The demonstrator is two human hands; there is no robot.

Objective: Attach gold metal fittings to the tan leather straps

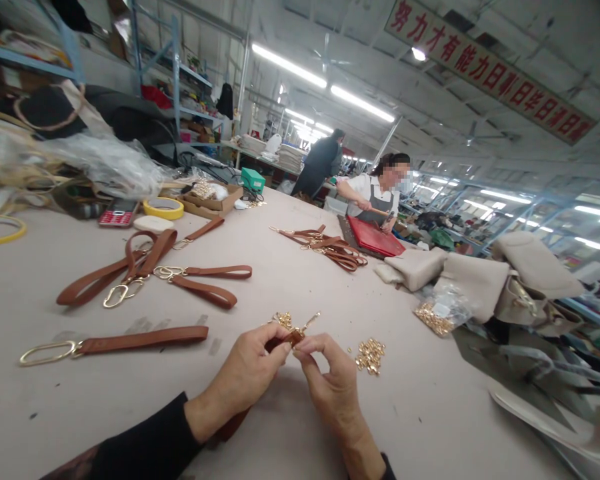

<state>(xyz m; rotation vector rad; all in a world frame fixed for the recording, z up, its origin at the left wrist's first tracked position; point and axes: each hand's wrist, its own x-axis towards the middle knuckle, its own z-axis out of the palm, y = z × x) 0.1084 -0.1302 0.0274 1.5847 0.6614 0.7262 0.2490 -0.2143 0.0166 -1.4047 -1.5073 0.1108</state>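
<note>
My left hand (pixel 247 373) and my right hand (pixel 330 377) meet over the grey table (pixel 40 400), fingertips pinching one end of a brown leather strap (pixel 293 337) with a gold clasp sticking up from it. The strap's other end runs under my left wrist. A small heap of gold metal fittings (pixel 370 355) lies just right of my right hand, and another small gold cluster (pixel 283 319) sits just beyond the clasp.
Finished brown straps with gold rings lie at left (pixel 140 340) (pixel 145 263) and farther back (pixel 330 247). Beige bags (pixel 480 277) and a bag of gold hardware (pixel 437 313) sit right. A person hammers at a red piece (pixel 375 235). Tape rolls (pixel 163 208) and boxes stand behind.
</note>
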